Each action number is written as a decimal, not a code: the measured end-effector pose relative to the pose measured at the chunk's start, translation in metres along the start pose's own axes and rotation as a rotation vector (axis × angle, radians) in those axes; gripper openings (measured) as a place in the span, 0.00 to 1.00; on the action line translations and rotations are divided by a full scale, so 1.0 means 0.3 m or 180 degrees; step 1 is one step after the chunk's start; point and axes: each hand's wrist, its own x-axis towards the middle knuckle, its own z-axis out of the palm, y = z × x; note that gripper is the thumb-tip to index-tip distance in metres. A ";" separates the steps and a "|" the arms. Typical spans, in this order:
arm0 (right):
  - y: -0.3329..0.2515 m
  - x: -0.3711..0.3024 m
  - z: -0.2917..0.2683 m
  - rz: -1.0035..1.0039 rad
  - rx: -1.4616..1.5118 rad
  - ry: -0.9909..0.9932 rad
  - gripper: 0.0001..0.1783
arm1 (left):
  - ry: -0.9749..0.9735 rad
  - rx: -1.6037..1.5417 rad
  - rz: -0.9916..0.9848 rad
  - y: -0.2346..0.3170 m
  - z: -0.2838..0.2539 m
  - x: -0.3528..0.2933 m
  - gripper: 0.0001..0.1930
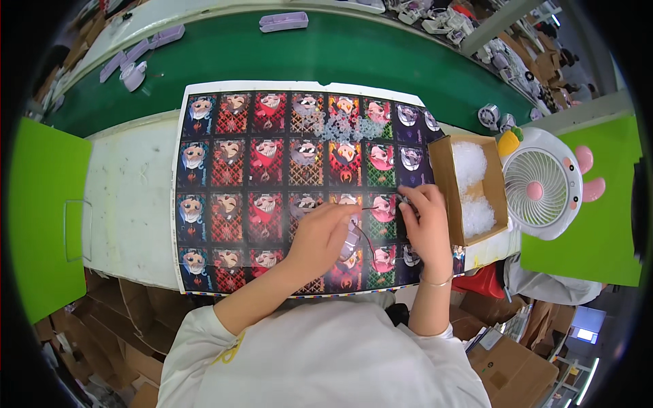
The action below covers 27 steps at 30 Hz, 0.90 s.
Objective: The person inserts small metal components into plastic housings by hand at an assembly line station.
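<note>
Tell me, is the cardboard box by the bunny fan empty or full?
Partly full: the cardboard box holds two heaps of translucent bits, with bare cardboard showing between them.

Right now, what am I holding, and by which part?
Left hand seems to hold a lavender piece by its upper end; whether the right hand holds anything can't be told.

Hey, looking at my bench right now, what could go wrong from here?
The thin wire hangs in a loose curve by the left hand, so it might snag. The small clear pieces lie loose on the printed sheet; a bump could scatter them. The right hand might knock the nearby open box.
</note>
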 end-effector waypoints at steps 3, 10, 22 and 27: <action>-0.057 -0.091 0.023 -0.0336 0.0081 0.0764 0.22 | 0.0146 0.0085 0.0228 -0.015 0.007 -0.012 0.12; -0.140 -0.119 0.088 -0.0912 0.1408 -0.0388 0.27 | 0.0452 -0.2285 -0.1246 -0.002 -0.006 -0.054 0.09; 0.004 0.544 0.200 -0.0927 -0.0806 0.0450 0.05 | 0.0403 0.0638 0.0894 0.083 -0.065 -0.038 0.10; 0.005 0.570 0.214 -0.1025 -0.1005 0.0409 0.02 | 0.0301 0.0419 0.1083 0.083 -0.085 -0.007 0.10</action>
